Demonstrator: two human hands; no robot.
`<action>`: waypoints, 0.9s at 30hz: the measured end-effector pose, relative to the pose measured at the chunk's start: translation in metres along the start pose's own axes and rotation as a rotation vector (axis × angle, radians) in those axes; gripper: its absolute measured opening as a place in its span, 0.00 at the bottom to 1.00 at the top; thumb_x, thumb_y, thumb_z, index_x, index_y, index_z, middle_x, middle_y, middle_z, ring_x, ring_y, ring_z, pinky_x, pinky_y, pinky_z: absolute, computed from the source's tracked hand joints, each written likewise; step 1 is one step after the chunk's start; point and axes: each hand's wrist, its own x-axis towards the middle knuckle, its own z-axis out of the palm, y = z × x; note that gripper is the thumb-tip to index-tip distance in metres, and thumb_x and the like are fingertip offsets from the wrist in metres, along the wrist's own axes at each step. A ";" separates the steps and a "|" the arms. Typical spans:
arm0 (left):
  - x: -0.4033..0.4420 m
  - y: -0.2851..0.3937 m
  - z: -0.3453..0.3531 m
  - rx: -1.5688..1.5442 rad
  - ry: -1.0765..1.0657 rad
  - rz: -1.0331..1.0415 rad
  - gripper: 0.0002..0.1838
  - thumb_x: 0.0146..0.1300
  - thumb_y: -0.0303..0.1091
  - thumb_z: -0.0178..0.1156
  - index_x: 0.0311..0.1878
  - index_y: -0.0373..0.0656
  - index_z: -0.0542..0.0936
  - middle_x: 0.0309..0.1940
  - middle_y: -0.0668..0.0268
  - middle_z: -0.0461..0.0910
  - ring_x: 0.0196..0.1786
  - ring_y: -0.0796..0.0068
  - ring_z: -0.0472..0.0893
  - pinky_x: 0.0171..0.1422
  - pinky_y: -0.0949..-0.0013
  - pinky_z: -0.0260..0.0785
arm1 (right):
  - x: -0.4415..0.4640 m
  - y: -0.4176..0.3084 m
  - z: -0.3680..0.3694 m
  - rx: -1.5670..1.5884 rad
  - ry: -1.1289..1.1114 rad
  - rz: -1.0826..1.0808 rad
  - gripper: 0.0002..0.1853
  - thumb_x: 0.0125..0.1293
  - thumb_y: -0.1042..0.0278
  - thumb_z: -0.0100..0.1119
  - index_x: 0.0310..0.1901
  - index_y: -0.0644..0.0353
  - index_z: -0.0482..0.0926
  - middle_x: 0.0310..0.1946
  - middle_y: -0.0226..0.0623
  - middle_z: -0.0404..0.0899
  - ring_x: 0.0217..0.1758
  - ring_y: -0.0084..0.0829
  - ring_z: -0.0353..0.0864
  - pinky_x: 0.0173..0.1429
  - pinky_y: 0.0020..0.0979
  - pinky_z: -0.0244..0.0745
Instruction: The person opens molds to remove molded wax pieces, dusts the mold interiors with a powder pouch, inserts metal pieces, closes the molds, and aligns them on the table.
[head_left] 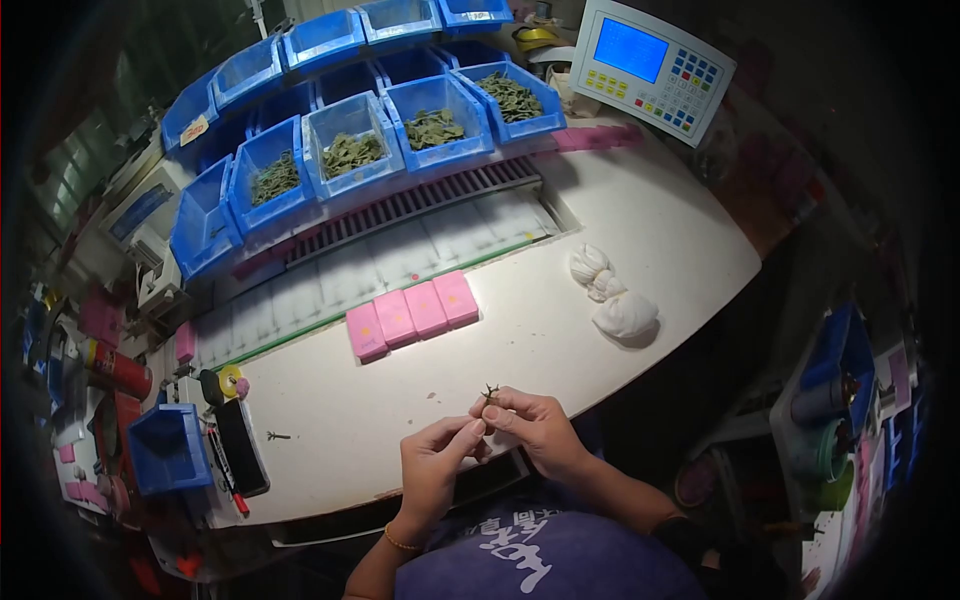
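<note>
"Where was the sprig point(491, 391)?"

"Raised over the surface point(345, 425), just in from its near edge, its forked top poking clear of the fingers."

"Which hand had it?"

"The right hand point(535, 428) seemed to, thumb and finger pinched together on its base. The left hand point(440, 452) met it there, thumb and finger drawn close; whether they gripped it too, I couldn't tell."

"Why by fingertips?"

"Probably because something that thin would have vanished in a fist."

"And the four pink blocks point(425, 310)?"

"In a row towards the far edge, likely to leave room in front for the hands."

"The white bundle point(625, 315)?"

"By the right edge, perhaps to be out of the way. The phone point(241, 447) lay at the left edge, apparently within easy reach. The bins point(452, 158) stood beyond the far edge, open tops turned this way, I'd guess so that the greenery point(437, 128) showed."
</note>
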 end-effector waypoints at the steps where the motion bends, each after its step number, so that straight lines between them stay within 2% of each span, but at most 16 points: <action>1: 0.000 -0.001 0.000 0.001 0.006 0.002 0.09 0.68 0.29 0.62 0.42 0.31 0.84 0.30 0.63 0.83 0.32 0.80 0.80 0.41 0.76 0.74 | 0.000 0.000 0.000 -0.034 0.008 -0.017 0.11 0.71 0.67 0.60 0.48 0.65 0.83 0.43 0.33 0.80 0.43 0.21 0.77 0.50 0.24 0.72; 5: 0.001 -0.005 0.000 -0.077 0.015 -0.120 0.09 0.68 0.32 0.62 0.41 0.34 0.84 0.29 0.66 0.82 0.32 0.81 0.79 0.40 0.77 0.72 | 0.000 -0.003 -0.003 -0.222 0.091 0.000 0.08 0.69 0.75 0.59 0.43 0.72 0.82 0.40 0.37 0.78 0.45 0.26 0.78 0.50 0.26 0.74; 7: 0.005 -0.022 -0.008 -0.023 -0.058 -0.007 0.09 0.69 0.33 0.62 0.41 0.35 0.84 0.29 0.68 0.81 0.33 0.84 0.77 0.39 0.78 0.71 | -0.001 -0.005 -0.001 -0.524 0.150 -0.146 0.07 0.63 0.75 0.64 0.40 0.66 0.86 0.42 0.39 0.81 0.46 0.29 0.77 0.52 0.29 0.72; 8: 0.002 -0.021 -0.007 -0.019 -0.037 -0.038 0.09 0.70 0.32 0.61 0.42 0.36 0.84 0.30 0.69 0.81 0.33 0.85 0.77 0.39 0.79 0.71 | -0.001 -0.005 0.003 -0.743 0.163 -0.332 0.05 0.59 0.78 0.66 0.37 0.64 0.86 0.37 0.38 0.83 0.46 0.33 0.77 0.51 0.31 0.73; 10: 0.002 -0.034 -0.008 0.098 -0.004 0.094 0.07 0.68 0.29 0.62 0.43 0.35 0.83 0.33 0.70 0.82 0.35 0.85 0.78 0.40 0.79 0.71 | -0.002 -0.007 0.019 -1.060 0.215 -0.639 0.05 0.53 0.82 0.67 0.32 0.64 0.84 0.33 0.37 0.83 0.43 0.38 0.76 0.47 0.34 0.74; 11: 0.002 -0.036 -0.006 0.265 0.084 0.335 0.06 0.66 0.27 0.63 0.43 0.34 0.82 0.32 0.69 0.81 0.35 0.85 0.77 0.40 0.78 0.71 | -0.002 -0.005 0.028 -1.050 0.238 -0.683 0.06 0.53 0.84 0.66 0.32 0.64 0.84 0.32 0.37 0.83 0.43 0.38 0.75 0.46 0.33 0.73; 12: -0.002 -0.032 -0.005 0.371 0.136 0.421 0.06 0.64 0.26 0.63 0.42 0.35 0.81 0.31 0.66 0.81 0.33 0.82 0.78 0.38 0.75 0.72 | 0.000 -0.001 0.031 -1.039 0.198 -0.694 0.06 0.53 0.84 0.66 0.32 0.64 0.84 0.32 0.37 0.83 0.43 0.38 0.75 0.46 0.33 0.73; 14: -0.004 -0.035 -0.006 0.490 0.258 0.575 0.05 0.61 0.25 0.64 0.40 0.36 0.81 0.29 0.61 0.79 0.31 0.74 0.79 0.35 0.71 0.72 | 0.002 0.006 0.033 -0.978 0.221 -0.616 0.07 0.52 0.84 0.66 0.32 0.63 0.83 0.32 0.36 0.82 0.42 0.37 0.75 0.46 0.32 0.73; 15: -0.002 -0.033 -0.014 0.491 0.280 0.583 0.05 0.61 0.25 0.64 0.40 0.36 0.81 0.29 0.61 0.79 0.31 0.74 0.79 0.35 0.71 0.72 | 0.000 0.005 0.036 -0.983 0.091 -0.599 0.06 0.54 0.84 0.65 0.31 0.62 0.82 0.32 0.35 0.82 0.42 0.35 0.74 0.47 0.31 0.72; 17: -0.001 -0.030 -0.032 0.695 0.388 0.794 0.05 0.58 0.24 0.65 0.38 0.38 0.81 0.26 0.60 0.77 0.27 0.66 0.79 0.31 0.69 0.71 | 0.000 0.010 0.053 -0.977 0.024 -0.640 0.05 0.56 0.84 0.65 0.31 0.61 0.82 0.32 0.35 0.82 0.41 0.35 0.74 0.47 0.31 0.71; 18: -0.006 -0.024 -0.037 0.699 0.400 0.802 0.05 0.58 0.24 0.65 0.38 0.38 0.81 0.26 0.60 0.77 0.27 0.66 0.79 0.31 0.69 0.71 | 0.003 0.013 0.061 -0.967 -0.018 -0.684 0.05 0.57 0.83 0.64 0.31 0.61 0.82 0.32 0.35 0.83 0.40 0.35 0.74 0.48 0.30 0.70; 19: -0.019 -0.018 -0.042 0.717 0.369 0.797 0.05 0.57 0.23 0.66 0.37 0.38 0.81 0.25 0.60 0.77 0.26 0.65 0.79 0.30 0.68 0.70 | 0.010 0.014 0.054 -0.936 -0.015 -0.587 0.02 0.62 0.80 0.62 0.34 0.62 0.81 0.35 0.36 0.80 0.40 0.33 0.73 0.50 0.29 0.69; 20: -0.032 -0.016 -0.048 0.729 0.339 0.787 0.05 0.57 0.23 0.66 0.37 0.38 0.81 0.24 0.60 0.76 0.24 0.63 0.78 0.29 0.67 0.70 | 0.014 0.016 0.053 -0.938 -0.027 -0.584 0.02 0.62 0.80 0.62 0.34 0.62 0.81 0.35 0.36 0.80 0.40 0.33 0.73 0.50 0.29 0.69; 22: -0.055 -0.025 -0.075 0.889 0.193 0.827 0.04 0.57 0.26 0.67 0.34 0.38 0.82 0.22 0.63 0.76 0.23 0.66 0.78 0.30 0.66 0.72 | 0.026 0.021 0.050 -0.587 0.041 -0.274 0.01 0.67 0.77 0.59 0.38 0.63 0.78 0.40 0.37 0.76 0.42 0.29 0.73 0.51 0.28 0.69; 24: -0.071 -0.046 -0.096 0.898 0.212 0.890 0.04 0.57 0.28 0.67 0.35 0.39 0.83 0.21 0.64 0.76 0.23 0.66 0.78 0.30 0.66 0.74 | 0.042 0.026 0.047 -0.610 -0.028 -0.218 0.02 0.69 0.76 0.57 0.40 0.65 0.76 0.43 0.37 0.72 0.44 0.26 0.72 0.52 0.27 0.68; 27: -0.099 -0.073 -0.128 1.166 0.280 0.596 0.06 0.58 0.36 0.65 0.33 0.45 0.82 0.23 0.66 0.78 0.26 0.65 0.81 0.30 0.64 0.74 | 0.065 0.027 0.064 -0.777 -0.090 -0.222 0.02 0.68 0.76 0.57 0.38 0.64 0.76 0.40 0.37 0.74 0.43 0.29 0.73 0.52 0.28 0.68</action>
